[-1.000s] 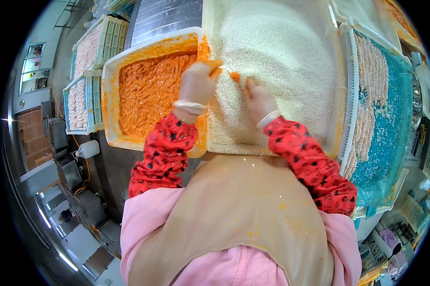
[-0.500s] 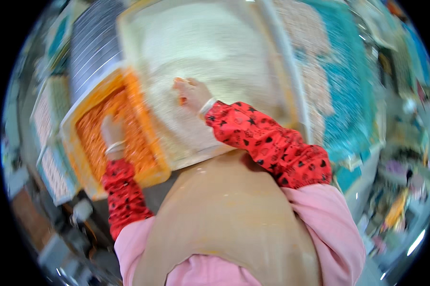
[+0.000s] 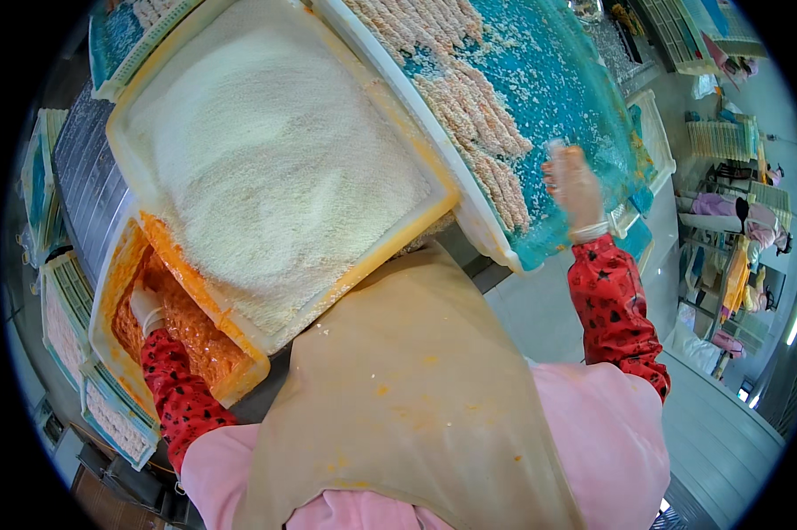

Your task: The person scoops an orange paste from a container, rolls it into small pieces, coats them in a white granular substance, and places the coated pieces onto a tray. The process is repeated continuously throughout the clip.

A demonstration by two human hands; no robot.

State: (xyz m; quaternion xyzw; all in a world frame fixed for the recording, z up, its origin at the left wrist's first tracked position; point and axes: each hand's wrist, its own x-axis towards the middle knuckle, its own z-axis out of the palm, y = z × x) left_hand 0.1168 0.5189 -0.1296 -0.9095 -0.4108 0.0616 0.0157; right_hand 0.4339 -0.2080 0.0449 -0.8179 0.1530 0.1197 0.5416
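Note:
My left hand [image 3: 145,303], in a pale glove, reaches down into a tub [image 3: 255,369] of wet orange pieces [image 3: 202,340]. Its fingers sink among the pieces and are hidden. My right hand [image 3: 578,193] is raised over the near right part of a blue tray [image 3: 557,97]. Its crumb-dusted, orange-stained fingers are loosely bent and apart, and I see nothing held in them. Rows of crumb-coated strips [image 3: 482,110] lie along the tray's left side. Between the two hands stands a large pale bin [image 3: 420,231] heaped with white crumbs [image 3: 266,159].
A grey ribbed surface [image 3: 89,168] lies beyond the orange tub. More trays with coated strips [image 3: 116,420] are stacked at the left. Loose crumbs dot the blue tray. At the far right, people in pink [image 3: 751,221] stand near racks of stacked trays [image 3: 725,140].
My right hand has moved from above the white crumbs, where it held something orange, rightward to the blue tray. My left hand stays in the orange tub. The view has turned right.

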